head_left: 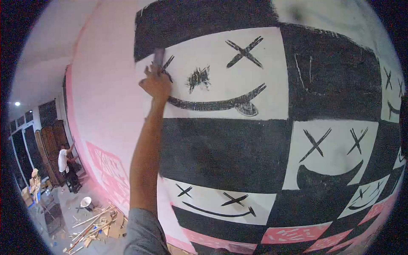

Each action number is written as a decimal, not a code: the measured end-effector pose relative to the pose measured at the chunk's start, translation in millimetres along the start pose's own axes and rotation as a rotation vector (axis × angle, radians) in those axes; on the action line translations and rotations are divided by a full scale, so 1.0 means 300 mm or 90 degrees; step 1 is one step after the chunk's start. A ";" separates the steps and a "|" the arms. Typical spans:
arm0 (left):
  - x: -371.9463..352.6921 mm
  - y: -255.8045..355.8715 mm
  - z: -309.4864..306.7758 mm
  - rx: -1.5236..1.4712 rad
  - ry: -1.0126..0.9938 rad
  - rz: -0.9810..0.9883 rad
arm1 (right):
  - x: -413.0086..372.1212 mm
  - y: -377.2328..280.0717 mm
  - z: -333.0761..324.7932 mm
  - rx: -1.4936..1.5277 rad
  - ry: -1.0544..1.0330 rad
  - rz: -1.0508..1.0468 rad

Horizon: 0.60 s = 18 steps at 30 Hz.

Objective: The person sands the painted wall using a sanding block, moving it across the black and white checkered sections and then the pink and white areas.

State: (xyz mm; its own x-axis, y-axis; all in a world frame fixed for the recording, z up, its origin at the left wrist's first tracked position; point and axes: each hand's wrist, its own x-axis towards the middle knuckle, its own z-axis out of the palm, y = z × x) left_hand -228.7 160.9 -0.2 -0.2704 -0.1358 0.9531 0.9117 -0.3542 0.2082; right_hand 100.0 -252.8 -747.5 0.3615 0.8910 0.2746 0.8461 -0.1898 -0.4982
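My left hand (157, 85) is raised against the painted wall (221, 148). Its fingers are closed round a small greyish-purple block-like thing (159, 56), partly hidden by the hand, whose exact kind I cannot make out. The thing is at the upper left of a white panel (212, 46) and overlaps a black X (169, 63). Below the hand a black smile line with a tongue (204, 104) runs to the right. A rough black smudge (198, 79) marks the panel's middle. My right hand is out of view.
Black and white squares with X-eyed faces, some pink, spread right. At the far left a person in a white shirt (63, 159) reaches toward the wall. A white bucket (86, 202) and a pile of wood strips (95, 225) are on the floor, near a folding screen (49, 144).
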 end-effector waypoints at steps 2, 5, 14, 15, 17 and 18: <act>-0.125 -0.022 -0.019 -0.074 0.050 0.119 | 0.006 -0.004 0.003 0.011 0.018 0.003; -0.286 -0.008 -0.180 -0.115 -0.087 0.192 | 0.036 -0.019 0.010 0.066 0.104 0.012; -1.030 0.167 -0.980 -0.669 -0.720 -0.499 | 0.158 -0.685 -0.494 0.395 0.145 -0.204; -1.076 0.211 -1.063 -0.667 -0.796 -0.534 | 0.182 -0.728 -0.542 0.379 0.106 -0.233; -1.265 0.312 -1.151 -0.800 -0.705 -0.878 | 0.232 -0.793 -0.560 0.670 0.026 -0.156; -1.324 0.336 -1.186 -0.809 -0.755 -0.869 | 0.254 -0.781 -0.534 0.714 -0.011 -0.022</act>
State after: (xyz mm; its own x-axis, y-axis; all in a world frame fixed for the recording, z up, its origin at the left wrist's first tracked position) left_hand -139.6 -150.1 -435.8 0.3239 0.9337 0.1527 -0.3711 -0.0231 0.9283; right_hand -8.1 -206.6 -478.0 0.3315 0.8959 0.2958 0.0216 0.3063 -0.9517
